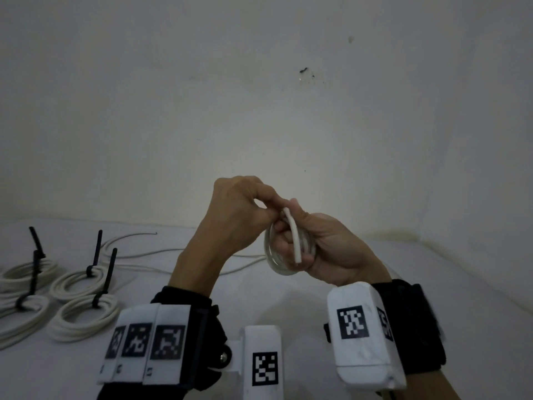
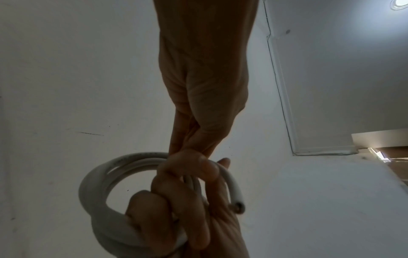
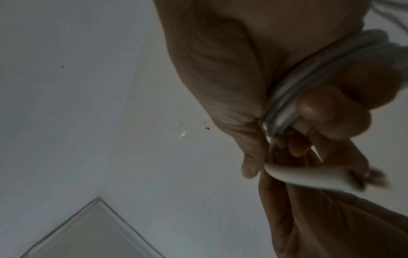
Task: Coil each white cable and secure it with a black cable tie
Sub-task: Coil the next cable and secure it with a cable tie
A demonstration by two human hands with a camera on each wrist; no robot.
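Observation:
Above the white table point(image 1: 288, 301) my right hand point(image 1: 305, 246) grips a small coil of white cable point(image 1: 272, 262), fingers curled through its loops. My left hand point(image 1: 272, 210) pinches the cable at the top of the coil, beside the right thumb. The cable's cut end point(image 1: 297, 256) sticks out in front of the right fingers. In the left wrist view the coil point(image 2: 92, 192) hangs left of the right hand point(image 2: 176, 200), with the cut end point(image 2: 239, 206) on the right. In the right wrist view several strands point(image 3: 309, 75) cross the right palm. No black tie is in either hand.
Several coiled white cables point(image 1: 83, 319) fastened with black cable ties point(image 1: 111, 269) lie at the table's left. Loose white cable point(image 1: 144, 252) runs across the table from there toward the held coil. A white wall stands close behind the table.

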